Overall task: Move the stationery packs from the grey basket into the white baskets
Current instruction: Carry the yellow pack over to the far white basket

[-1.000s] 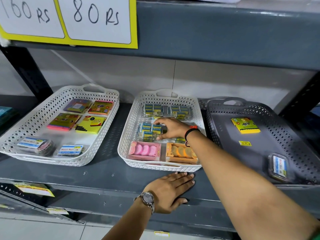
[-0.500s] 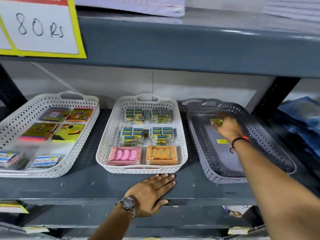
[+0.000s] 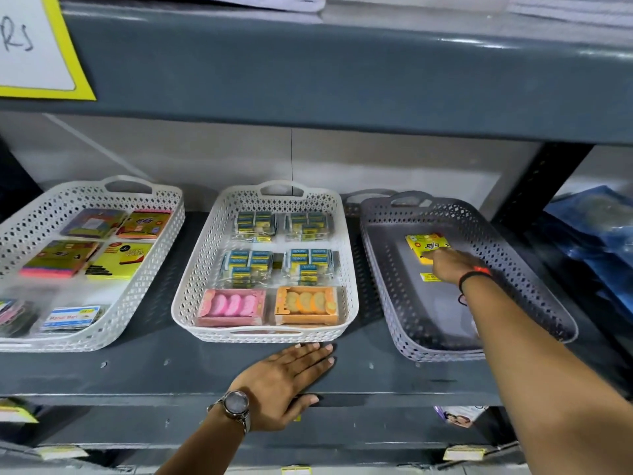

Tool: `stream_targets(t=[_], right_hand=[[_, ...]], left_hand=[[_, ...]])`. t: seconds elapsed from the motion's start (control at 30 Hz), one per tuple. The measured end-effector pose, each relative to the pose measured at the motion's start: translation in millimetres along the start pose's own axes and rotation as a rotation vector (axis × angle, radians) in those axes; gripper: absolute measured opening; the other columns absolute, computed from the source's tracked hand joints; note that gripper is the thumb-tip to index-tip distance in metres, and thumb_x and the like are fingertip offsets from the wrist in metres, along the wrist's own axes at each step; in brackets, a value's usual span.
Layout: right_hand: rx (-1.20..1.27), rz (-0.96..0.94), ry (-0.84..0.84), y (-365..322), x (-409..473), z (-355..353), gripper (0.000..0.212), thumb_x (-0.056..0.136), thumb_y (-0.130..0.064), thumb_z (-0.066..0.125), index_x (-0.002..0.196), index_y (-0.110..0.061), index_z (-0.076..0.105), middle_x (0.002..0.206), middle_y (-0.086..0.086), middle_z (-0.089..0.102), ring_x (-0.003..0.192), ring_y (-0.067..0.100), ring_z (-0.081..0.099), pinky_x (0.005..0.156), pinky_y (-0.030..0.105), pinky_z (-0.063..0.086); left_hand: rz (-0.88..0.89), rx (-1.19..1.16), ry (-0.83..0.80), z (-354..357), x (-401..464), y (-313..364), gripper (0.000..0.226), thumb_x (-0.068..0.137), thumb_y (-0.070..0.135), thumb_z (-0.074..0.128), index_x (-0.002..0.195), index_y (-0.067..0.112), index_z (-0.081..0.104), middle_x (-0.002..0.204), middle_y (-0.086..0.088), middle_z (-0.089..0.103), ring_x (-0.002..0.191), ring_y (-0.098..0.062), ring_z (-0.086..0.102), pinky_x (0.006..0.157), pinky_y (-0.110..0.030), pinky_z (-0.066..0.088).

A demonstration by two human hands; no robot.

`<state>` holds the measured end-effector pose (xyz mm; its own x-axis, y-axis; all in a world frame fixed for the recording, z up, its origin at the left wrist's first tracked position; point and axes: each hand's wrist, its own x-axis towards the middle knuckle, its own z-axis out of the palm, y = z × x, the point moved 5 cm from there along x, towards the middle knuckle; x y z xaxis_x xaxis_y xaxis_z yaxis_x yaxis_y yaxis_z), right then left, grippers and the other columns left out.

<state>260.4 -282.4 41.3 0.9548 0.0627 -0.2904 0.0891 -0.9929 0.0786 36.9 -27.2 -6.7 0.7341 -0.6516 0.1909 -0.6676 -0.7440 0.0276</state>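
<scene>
Your yellow stationery pack [image 3: 425,244] lies flat near the back of the grey basket [image 3: 534,279], and your right hand [image 3: 447,267] is on its near edge, fingertips touching; whether your grip has closed on it, I cannot tell. A small yellow tag [image 3: 429,277] sits just beside your hand. Your arm hides the basket's front. The middle white basket [image 3: 346,262] holds four eraser bundles, a pink box and an orange box. The left white basket [image 3: 150,269], cut off and blurred, holds sticky-note pads. Your left hand [image 3: 284,382] rests flat, fingers spread, on the shelf [image 3: 144,368].
</scene>
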Motion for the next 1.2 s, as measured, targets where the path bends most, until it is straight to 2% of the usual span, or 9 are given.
stream_targets(t=[0.13,0.2,0.27,0.4,0.5,0.6,0.67,0.87,1.2], right_hand=[[0.108,-0.055,-0.044,4.2,9.2,-12.6,0.039,0.086,0.005,0.043,0.112,-0.011,0.067,0.133,0.011,0.057,0.115,0.031,0.056,0.097,0.036,0.049],[0.057,-0.051,-0.044,11.7,11.3,-9.2,0.047,0.082,-0.002,0.058,0.127,-0.015,0.055,0.139,0.01,0.051,0.124,0.028,0.05,0.102,0.035,0.043],[0.037,-0.056,-0.081,17.0,9.3,2.1,0.078,0.075,-0.013,0.072,0.143,-0.018,0.033,0.151,0.007,0.036,0.135,0.025,0.039,0.111,0.037,0.035],[0.112,-0.141,-0.172,19.1,11.6,13.6,0.093,0.076,-0.016,0.074,0.148,-0.016,0.014,0.159,0.005,0.013,0.144,0.021,0.02,0.119,0.033,0.021],[0.111,-0.131,-0.197,21.6,15.1,10.3,0.082,0.082,-0.025,0.068,0.148,-0.018,0.018,0.158,0.008,0.013,0.144,0.024,0.018,0.119,0.034,0.018],[0.204,-0.098,-0.131,23.3,19.7,4.6,0.054,0.086,-0.024,0.063,0.135,-0.012,0.044,0.147,0.016,0.036,0.132,0.03,0.04,0.113,0.038,0.032],[0.231,-0.066,-0.071,23.8,19.5,4.2,0.049,0.081,-0.017,0.07,0.126,-0.01,0.051,0.138,0.017,0.043,0.124,0.031,0.047,0.107,0.037,0.039],[0.209,-0.046,-0.192,19.8,14.4,10.0,0.09,0.081,-0.013,0.069,0.149,-0.02,0.011,0.156,0.008,0.02,0.137,0.032,0.034,0.113,0.041,0.033],[-0.009,0.0,0.001,19.5,6.1,-0.3,0.102,0.047,-0.037,0.088,0.136,-0.024,0.039,0.139,0.01,0.038,0.129,0.033,0.028,0.103,0.042,0.029]], left_hand=[[0.0,-0.024,-0.007,-1.3,1.1,1.8,0.053,0.09,0.042,0.029,0.128,0.016,0.054,0.134,-0.001,0.056,0.119,-0.016,0.055,0.092,-0.032,0.052],[0.006,-0.023,-0.014,-1.7,1.8,2.2,0.054,0.086,0.041,0.033,0.128,0.015,0.055,0.133,-0.002,0.056,0.119,-0.016,0.056,0.091,-0.033,0.052],[0.005,-0.014,-0.023,-1.5,1.7,2.4,0.054,0.085,0.041,0.033,0.127,0.015,0.055,0.133,-0.001,0.057,0.119,-0.016,0.056,0.091,-0.032,0.052],[0.005,0.001,-0.025,-1.6,2.4,1.6,0.054,0.089,0.042,0.03,0.127,0.015,0.056,0.133,-0.001,0.056,0.119,-0.016,0.055,0.091,-0.032,0.052],[0.021,0.04,-0.02,-1.0,1.7,2.2,0.052,0.092,0.044,0.031,0.129,0.016,0.054,0.134,-0.001,0.055,0.12,-0.016,0.055,0.093,-0.032,0.051],[0.023,0.047,-0.026,1.7,0.3,2.1,0.054,0.084,0.043,0.056,0.13,0.016,0.052,0.135,-0.001,0.054,0.121,-0.017,0.054,0.093,-0.032,0.051],[0.018,0.063,-0.024,2.4,-0.1,1.0,0.055,0.084,0.043,0.054,0.132,0.016,0.05,0.137,-0.001,0.052,0.122,-0.017,0.053,0.095,-0.032,0.05],[-0.005,0.032,-0.018,4.7,-0.7,0.6,0.054,0.088,0.041,0.036,0.134,0.015,0.047,0.139,-0.003,0.049,0.124,-0.019,0.051,0.095,-0.036,0.049],[0.016,0.041,0.013,3.9,-0.5,1.2,0.051,0.088,0.041,0.043,0.132,0.015,0.05,0.137,-0.003,0.052,0.122,-0.018,0.053,0.093,-0.036,0.051]])
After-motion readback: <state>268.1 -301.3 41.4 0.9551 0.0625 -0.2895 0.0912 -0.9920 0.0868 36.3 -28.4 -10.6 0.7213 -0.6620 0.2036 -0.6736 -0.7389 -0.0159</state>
